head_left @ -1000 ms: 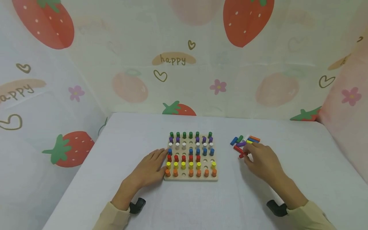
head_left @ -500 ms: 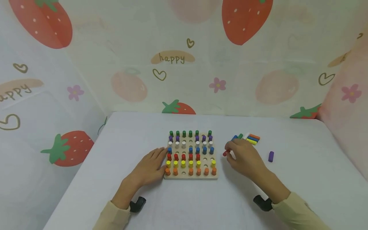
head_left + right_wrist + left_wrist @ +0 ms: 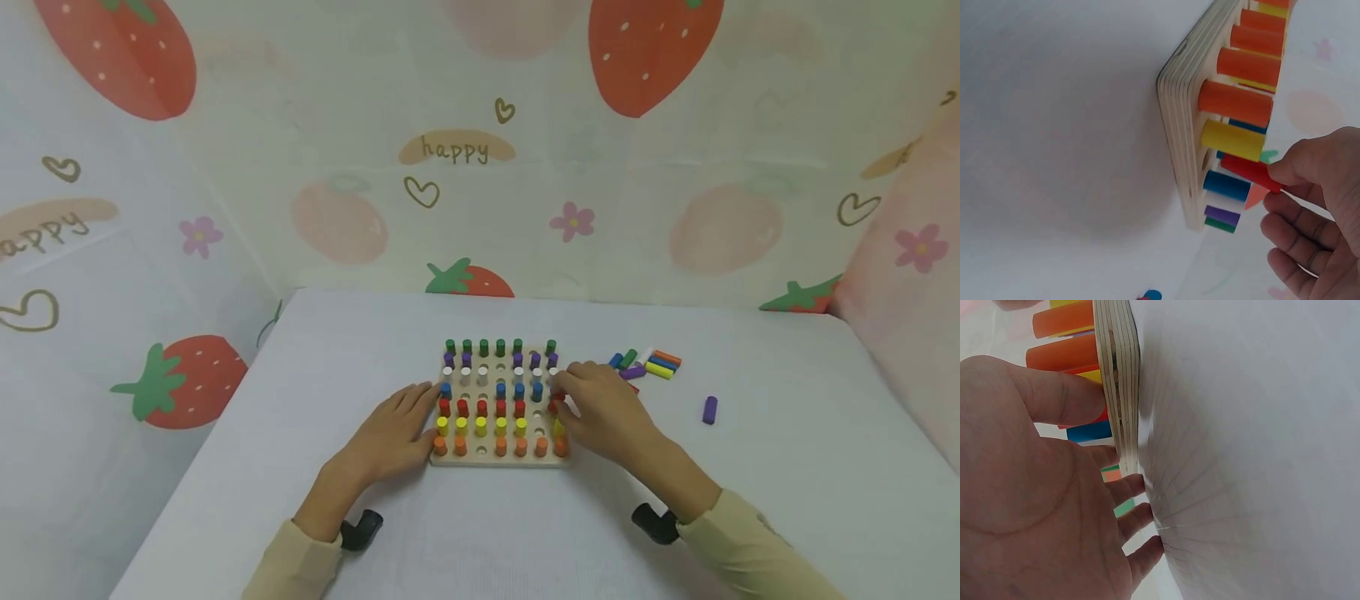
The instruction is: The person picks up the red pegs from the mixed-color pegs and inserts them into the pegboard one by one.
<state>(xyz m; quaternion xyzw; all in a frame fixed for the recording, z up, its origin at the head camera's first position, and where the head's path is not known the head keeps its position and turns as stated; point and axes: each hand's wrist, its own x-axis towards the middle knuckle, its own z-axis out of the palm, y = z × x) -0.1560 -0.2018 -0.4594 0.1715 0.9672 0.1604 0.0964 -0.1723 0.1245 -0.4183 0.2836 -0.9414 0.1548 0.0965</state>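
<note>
A square wooden pegboard (image 3: 495, 463) lies on the table, with rows of green, purple, white, blue, red, yellow and orange pegs upright in it. My left hand (image 3: 393, 433) rests along its left edge, fingers extended and thumb against the side in the left wrist view. At the right edge, my right hand (image 3: 607, 408) pinches a red peg (image 3: 1250, 173) between thumb and fingertip. The red peg's far end points at the board, between a yellow peg (image 3: 1233, 140) and a blue peg (image 3: 1227, 185). Whether it has entered a hole I cannot tell.
Right of the board lies a loose group of pegs, among them a yellow peg (image 3: 659, 371), an orange peg (image 3: 667, 358) and a green peg (image 3: 628, 359). Apart from them lies a purple peg (image 3: 710, 410). A strawberry-patterned cloth (image 3: 465, 217) hangs behind the table.
My right hand has picked a red peg from the loose group and carried it left to the board's right edge. A purple peg now lies farther right. My left hand stays put.
</note>
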